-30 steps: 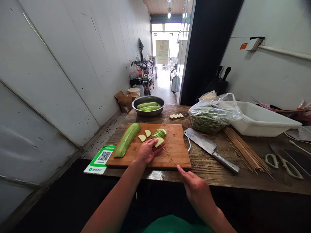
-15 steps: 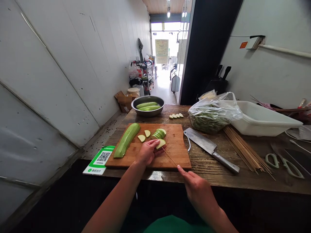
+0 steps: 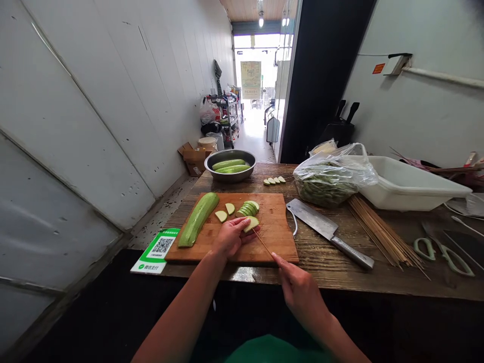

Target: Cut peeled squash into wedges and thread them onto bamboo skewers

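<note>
My left hand (image 3: pixel 232 237) pinches a pale half-round zucchini slice (image 3: pixel 251 224) above the wooden cutting board (image 3: pixel 273 209). Closed round the near end of a thin wooden skewer (image 3: pixel 264 243) is my right hand (image 3: pixel 298 280). The skewer's far end meets the slice's lower edge; how deep it goes I cannot tell. Just behind my left hand stands a row of zucchini slices (image 3: pixel 247 207). Two loose slices (image 3: pixel 221 216) lie to its left, beside a long piece of zucchini (image 3: pixel 198 219) with its cut end toward me.
A cleaver (image 3: pixel 328 233) lies right of the board, then a bundle of skewers (image 3: pixel 381 232) and scissors (image 3: pixel 444 252). Behind are a metal bowl (image 3: pixel 230 176) of zucchini, several skewered slices (image 3: pixel 274 181), a bag of greens (image 3: pixel 328 181) and a white tub (image 3: pixel 412 189). A QR card (image 3: pixel 157 249) sits front left.
My right hand has moved a little up and left, toward the slice, along with the skewer. My left hand keeps its hold in nearly the same place.
</note>
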{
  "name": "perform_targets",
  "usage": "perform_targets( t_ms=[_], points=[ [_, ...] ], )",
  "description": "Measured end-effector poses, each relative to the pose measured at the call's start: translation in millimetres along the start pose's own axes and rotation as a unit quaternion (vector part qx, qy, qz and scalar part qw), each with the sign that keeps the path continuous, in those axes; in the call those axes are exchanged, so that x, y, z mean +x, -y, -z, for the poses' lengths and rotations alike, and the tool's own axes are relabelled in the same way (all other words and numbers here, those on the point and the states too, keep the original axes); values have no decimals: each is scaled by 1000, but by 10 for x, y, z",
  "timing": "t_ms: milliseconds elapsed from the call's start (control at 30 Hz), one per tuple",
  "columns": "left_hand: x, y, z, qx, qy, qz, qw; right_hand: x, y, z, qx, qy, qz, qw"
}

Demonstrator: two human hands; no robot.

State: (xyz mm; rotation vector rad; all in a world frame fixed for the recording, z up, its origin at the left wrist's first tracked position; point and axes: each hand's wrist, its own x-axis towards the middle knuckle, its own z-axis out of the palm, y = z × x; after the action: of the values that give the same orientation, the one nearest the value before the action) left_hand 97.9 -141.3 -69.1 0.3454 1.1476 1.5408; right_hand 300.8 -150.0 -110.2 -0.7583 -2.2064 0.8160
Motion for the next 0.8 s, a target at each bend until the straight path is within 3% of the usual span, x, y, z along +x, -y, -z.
perform_targets(
  t_ms=[67,167,267,467,600,800],
  points=[
    [-71,12,-19,0,10,2,1000,21,43,-18,112,41,-55,991],
    [-239,69,-74,-11,57,10,998,82,112,-60,279,92,-156,943],
    [-374,137,-141,-36,100,3,994,189,149,-132,369,54,-176,911],
    [-332,203,-264,-78,81,-36,993,360,133,-327,426,-50,-158,889],
    [-247,227,-315,-92,47,-39,994,393,103,-366,452,-43,-169,875],
    [-166,295,-348,-82,3,-57,995,437,118,-323,443,-40,-174,879]
  ],
)
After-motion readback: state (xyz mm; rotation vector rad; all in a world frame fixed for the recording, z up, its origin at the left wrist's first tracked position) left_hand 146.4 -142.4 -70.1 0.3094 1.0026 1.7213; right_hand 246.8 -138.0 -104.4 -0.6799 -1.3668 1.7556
